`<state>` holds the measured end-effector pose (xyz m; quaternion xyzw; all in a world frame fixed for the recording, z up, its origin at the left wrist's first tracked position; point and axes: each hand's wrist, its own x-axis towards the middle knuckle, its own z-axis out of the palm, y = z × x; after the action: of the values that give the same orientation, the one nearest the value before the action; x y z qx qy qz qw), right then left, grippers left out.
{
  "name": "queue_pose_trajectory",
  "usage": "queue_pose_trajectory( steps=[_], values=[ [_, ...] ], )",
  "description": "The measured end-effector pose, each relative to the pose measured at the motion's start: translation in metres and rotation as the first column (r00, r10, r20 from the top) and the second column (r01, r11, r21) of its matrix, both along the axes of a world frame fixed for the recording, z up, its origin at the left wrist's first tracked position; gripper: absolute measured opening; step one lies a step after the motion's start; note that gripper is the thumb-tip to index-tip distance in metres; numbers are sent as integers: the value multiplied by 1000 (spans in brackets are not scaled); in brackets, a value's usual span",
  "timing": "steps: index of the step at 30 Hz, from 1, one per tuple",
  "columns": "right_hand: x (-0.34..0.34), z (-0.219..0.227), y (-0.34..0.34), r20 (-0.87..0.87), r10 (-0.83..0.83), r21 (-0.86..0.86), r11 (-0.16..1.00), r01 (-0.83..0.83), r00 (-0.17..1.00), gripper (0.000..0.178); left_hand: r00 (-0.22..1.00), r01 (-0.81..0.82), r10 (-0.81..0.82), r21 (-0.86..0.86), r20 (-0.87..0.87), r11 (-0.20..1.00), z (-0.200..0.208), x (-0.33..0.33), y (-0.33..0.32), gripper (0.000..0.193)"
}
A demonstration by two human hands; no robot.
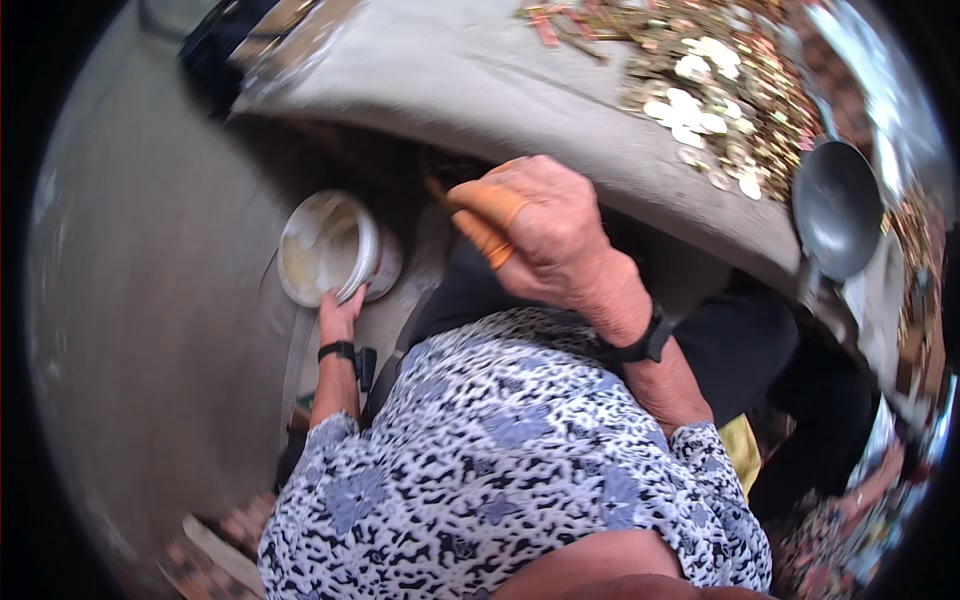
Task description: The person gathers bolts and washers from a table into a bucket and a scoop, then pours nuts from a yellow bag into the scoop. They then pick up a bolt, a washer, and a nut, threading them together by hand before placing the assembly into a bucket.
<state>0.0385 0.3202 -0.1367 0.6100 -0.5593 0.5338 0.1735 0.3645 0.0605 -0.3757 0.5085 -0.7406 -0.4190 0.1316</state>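
Note:
My left hand [345, 310] grips the rim of a white plastic bucket [372, 245], fingers hooked over its near edge. The bucket leans to the left, with pale, creamy residue on its inside. My right hand [545, 225], with orange covers on two fingers, is closed in front of my body near the table edge. Something thin and brownish shows at its fingertips, blurred against the shadow, and I cannot make out what it is. Both wrists wear black bands.
A grey-covered table [450, 80] bears a heap of shiny gold discs and strips [735, 110]. A dark round pan [838, 210] stands at its right edge. Plastic-wrapped cardboard [305, 35] lies at the far left corner. Another person's arm [875, 480] shows at lower right.

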Motion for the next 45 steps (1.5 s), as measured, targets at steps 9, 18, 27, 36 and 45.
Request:
queue_pose_trajectory(
  steps=[9, 18, 27, 36, 45],
  values=[
    [-26, 18, 83, 43, -548, -227, 809, 542, 835, 28, 888, -248, 459, 875, 33, 416, -33, -72, -12, 76],
    [-50, -17, 238, -60, -997, 202, 39, 978, 53, 43, 994, -107, 81, 428, 79, 897, 72, -112, 11, 32],
    [-80, -36, 256, 745, -657, 474, 641, 604, 113, 50, 932, 341, -274, 318, -235, 885, 181, -191, 87, 41],
    [-7, -23, 183, 865, -329, 187, 913, 363, 380, 44, 623, 782, -685, 297, -377, 548, 237, -236, 169, 54],
    [43, -36, 79, 771, -36, 169, 974, -150, 636, 48, 736, 560, 48, 647, -675, 517, 232, -240, 212, 43]
  ],
)
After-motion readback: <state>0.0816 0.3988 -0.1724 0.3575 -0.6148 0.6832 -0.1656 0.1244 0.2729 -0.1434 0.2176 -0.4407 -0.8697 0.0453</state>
